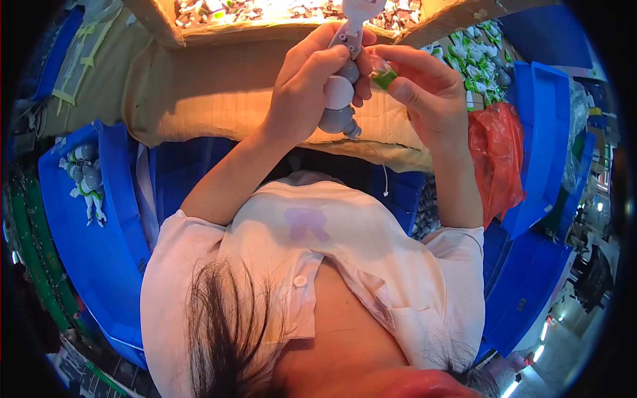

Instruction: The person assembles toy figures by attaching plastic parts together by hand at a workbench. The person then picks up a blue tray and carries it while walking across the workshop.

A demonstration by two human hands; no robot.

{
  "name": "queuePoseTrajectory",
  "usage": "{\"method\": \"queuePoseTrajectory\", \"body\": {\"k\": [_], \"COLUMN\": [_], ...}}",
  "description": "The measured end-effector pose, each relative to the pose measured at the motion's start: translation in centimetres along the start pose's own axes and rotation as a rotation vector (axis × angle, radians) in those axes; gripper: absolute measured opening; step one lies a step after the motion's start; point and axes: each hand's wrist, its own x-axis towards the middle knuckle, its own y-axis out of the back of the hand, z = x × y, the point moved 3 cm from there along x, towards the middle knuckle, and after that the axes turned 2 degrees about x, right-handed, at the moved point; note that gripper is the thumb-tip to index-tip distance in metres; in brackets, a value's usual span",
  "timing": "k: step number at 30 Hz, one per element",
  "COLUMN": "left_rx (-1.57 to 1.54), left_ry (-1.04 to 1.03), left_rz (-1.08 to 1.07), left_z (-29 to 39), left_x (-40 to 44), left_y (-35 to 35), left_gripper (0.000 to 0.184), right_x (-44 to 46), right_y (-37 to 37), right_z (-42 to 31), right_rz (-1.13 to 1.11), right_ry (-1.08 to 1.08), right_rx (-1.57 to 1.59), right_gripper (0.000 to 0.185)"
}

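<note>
My left hand (295, 89) is wrapped round a grey and white plastic toy part (339, 93), which has rounded grey and white sections and a knobbed lower end. Its pale upper part, with small holes, sticks up past my fingers toward the lit box. Just to the right, my right hand (432, 96) pinches a small green and white plastic piece (383, 76) between thumb and fingers. That piece is close beside the toy part; whether they touch I cannot tell.
A lit cardboard box (265, 36) full of small parts stands ahead. Green and white parts (478, 60) lie heaped at right, above a red plastic bag (494, 159). The left blue bin (79, 259) holds several grey, white and green figures (86, 176); another blue bin (541, 139) stands right.
</note>
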Motion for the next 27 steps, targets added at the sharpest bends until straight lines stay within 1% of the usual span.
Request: {"method": "queuePoseTrajectory", "body": {"k": [1,2,3,4,5,6,7,9,11,12,14,15,17,18,19,20,21,23,24,25,26,27], "left_rx": [0.005,0.010,0.007,0.070,0.133,0.130,0.109,0.084,0.325,0.324,0.369,0.368,0.332,0.330,0.337,0.344,0.343,0.541,0.544,0.635,0.724,0.725], "left_ry": [-0.021,-0.042,-0.043,-0.078,-0.112,-0.110,-0.090,-0.074,-0.270,-0.271,-0.175,-0.177,-0.062,-0.062,-0.052,-0.042,-0.041,-0.109,-0.109,-0.129,-0.152,-0.158], "left_rz": [0.016,0.033,0.033,0.090,0.146,0.145,0.126,0.109,0.084,0.090,0.037,0.040,0.050,0.049,0.050,0.050,0.048,0.090,0.086,0.071,0.051,0.035], "left_z": [0.1,0.2,0.0,-0.2,-0.3,-0.2,0.2,0.3,0.7,1.0,1.9,2.1,2.0,2.0,1.9,1.8,1.5,1.2,1.3,1.6,1.8,1.9], "left_x": [-0.1,-0.2,-0.3,-0.4,-0.5,-0.8,-1.2,-1.4,-1.6,-1.7,-2.0,-2.2,-2.3,-2.3,-2.4,-2.3,-2.2,-2.1,-2.0,-2.0,-1.9,-1.9], "left_y": [0.0,-0.1,-0.2,-0.1,-0.1,-0.5,-1.1,-1.2,-1.1,-1.1,-1.5,-1.7,-1.7,-1.7,-1.5,-1.4,-1.2,-0.7,-0.8,-0.9,-1.1,-1.3], "left_gripper": [0.035,0.040,0.040,0.046,0.052,0.052,0.055,0.058,0.056,0.056,0.044,0.044,0.035,0.035,0.030,0.026,0.026,0.018,0.018,0.016,0.014,0.014], "right_x": [0.0,-0.2,-0.2,0.2,0.5,0.4,0.7,1.0,0.9,0.9,0.7,0.7,0.7,0.7,0.7,0.8,0.8,0.7,0.7,0.4,0.2,-0.1], "right_y": [-0.5,-1.2,-1.8,-2.2,-3.0,-3.9,-3.9,-4.4,-4.5,-4.6,-4.7,-4.7,-4.7,-4.7,-4.7,-4.6,-4.4,-2.9,-2.4,-2.7,-2.5,-2.3], "right_z": [-0.5,-1.8,-2.8,-3.2,-4.0,-4.3,-4.2,-4.0,-3.9,-3.8,-3.7,-3.7,-3.8,-3.9,-4.2,-4.5,-4.6,-4.7,-4.8,-5.0,-5.0,-4.8], "right_rz": [-0.001,0.078,0.158,0.158,0.076,-0.011,-0.009,-0.082,-0.080,-0.071,-0.067,-0.055,-0.067,-0.074,-0.073,-0.150,-0.223,-0.207,-0.192,-0.186,-0.052,0.080], "right_ry": [0.000,0.127,0.254,0.252,0.505,0.762,0.760,0.854,0.865,0.875,0.879,0.884,0.867,0.847,0.846,0.743,0.640,0.654,0.667,0.670,0.422,0.180], "right_rx": [-0.004,-0.321,-0.638,-0.641,-0.840,-1.033,-1.036,-1.121,-1.131,-1.138,-1.130,-1.127,-1.105,-1.083,-1.085,-1.028,-0.968,-0.933,-0.898,-0.898,-0.587,-0.275], "right_gripper": [0.035,0.037,0.039,0.039,0.033,0.027,0.027,0.031,0.032,0.032,0.032,0.032,0.032,0.031,0.031,0.033,0.035,0.035,0.035,0.035,0.031,0.028]}}
